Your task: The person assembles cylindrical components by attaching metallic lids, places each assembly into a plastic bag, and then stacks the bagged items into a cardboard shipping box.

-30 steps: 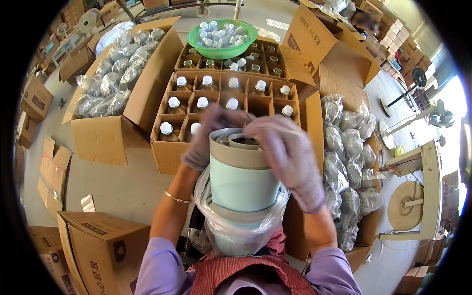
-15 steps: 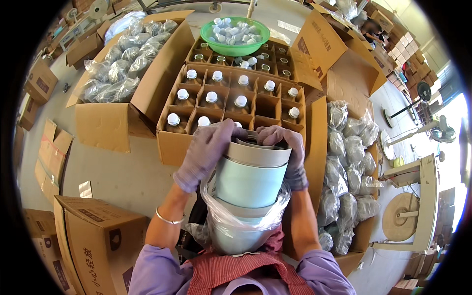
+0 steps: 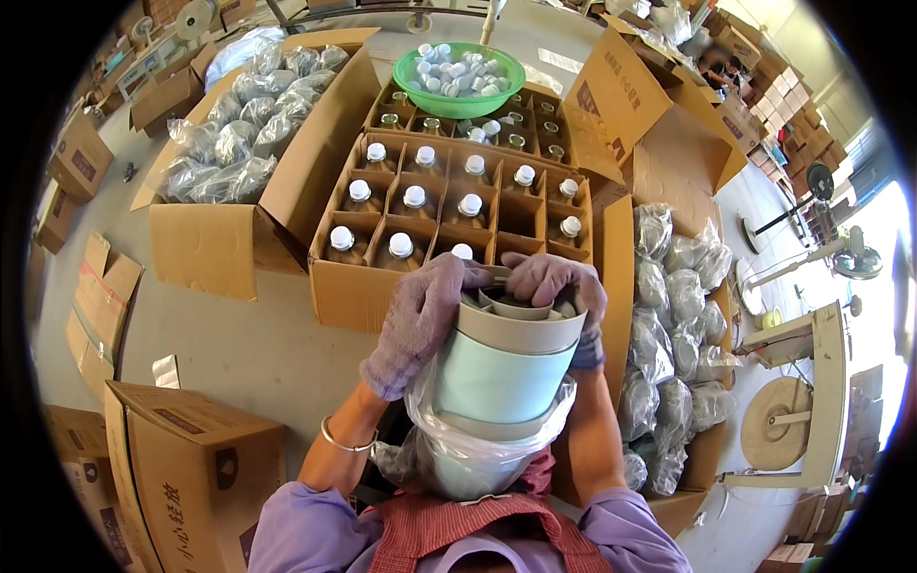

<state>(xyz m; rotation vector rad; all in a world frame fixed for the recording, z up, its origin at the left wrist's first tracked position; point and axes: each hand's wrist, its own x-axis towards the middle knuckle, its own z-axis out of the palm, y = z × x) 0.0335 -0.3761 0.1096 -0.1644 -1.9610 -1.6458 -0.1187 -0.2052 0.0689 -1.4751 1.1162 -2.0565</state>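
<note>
Here, a pale-blue, grey-topped cylinder rises from a clear plastic bag before a red apron; gloved left hand and right hand hold its top, each grip curled over the edge.

Forearms reach forward; left grip curled; right grip curled.

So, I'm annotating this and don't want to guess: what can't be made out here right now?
All in the head view:
Right hand: what its fingertips touch inside the rim, hidden by its own curled fingers.
Pale-blue container: its underside, turned away from the camera.
Divided carton: the contents of its near right cells, partly covered by the hands.
Lower-left carton: its bottom, cut off by the picture's edge.
Co-worker: their work, too small and blurred.
</note>
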